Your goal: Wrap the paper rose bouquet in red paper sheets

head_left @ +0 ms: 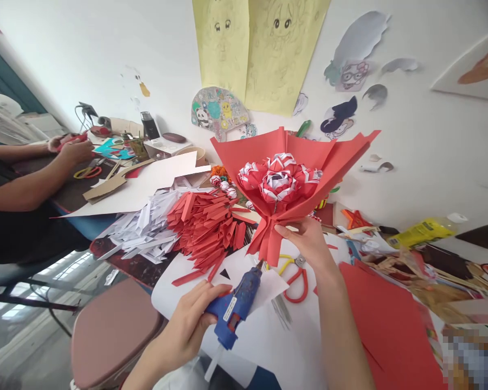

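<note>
My left hand (195,317) is closed round the handle of a blue hot glue gun (238,303), a clear glue stick poking out of its back end. The gun's nozzle points up at the lower folds of a red paper bouquet (273,230); whether they touch I cannot tell. Around the gathered neck of that bouquet, my right hand (307,238) is closed and keeps it upright. Inside the red wrapping sit several red-and-white folded paper flowers (278,184). Scissors with red and yellow handles (296,284) lie just below, on white paper.
Piles of white paper strips (146,230) and red paper strips (205,227) lie left of the bouquet. Red paper sheets (390,325) and a yellow bottle (425,232) are at right. Another person's hands (75,147) work at far left. A pink stool (114,330) stands below.
</note>
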A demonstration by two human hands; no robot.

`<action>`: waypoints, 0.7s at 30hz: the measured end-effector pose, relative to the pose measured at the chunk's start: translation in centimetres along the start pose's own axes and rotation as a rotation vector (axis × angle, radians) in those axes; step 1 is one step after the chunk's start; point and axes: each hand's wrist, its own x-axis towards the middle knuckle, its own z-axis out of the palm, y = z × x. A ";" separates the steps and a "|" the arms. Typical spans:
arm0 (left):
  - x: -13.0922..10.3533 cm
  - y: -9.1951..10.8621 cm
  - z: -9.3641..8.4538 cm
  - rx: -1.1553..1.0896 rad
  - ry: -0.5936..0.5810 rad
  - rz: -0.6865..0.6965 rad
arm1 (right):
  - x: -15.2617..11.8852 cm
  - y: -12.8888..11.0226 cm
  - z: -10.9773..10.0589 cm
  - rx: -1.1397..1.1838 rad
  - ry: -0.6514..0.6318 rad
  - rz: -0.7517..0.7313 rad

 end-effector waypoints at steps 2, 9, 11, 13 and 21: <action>0.0 -0.1 0.3 -0.001 0.032 0.004 | -0.3 -0.5 0.4 -0.006 -0.028 -0.007; 0.7 -0.5 1.2 -0.014 0.110 -0.004 | -1.2 -1.7 1.2 -0.060 -0.034 -0.008; 0.9 -0.4 1.3 -0.018 0.111 -0.009 | -1.3 -2.0 1.3 -0.085 -0.027 -0.005; 1.2 -0.4 1.3 -0.011 0.119 -0.007 | -1.5 -2.3 1.4 -0.111 -0.021 -0.001; 1.7 -0.4 1.4 -0.030 0.136 -0.008 | -1.8 -2.7 1.5 -0.202 -0.033 -0.029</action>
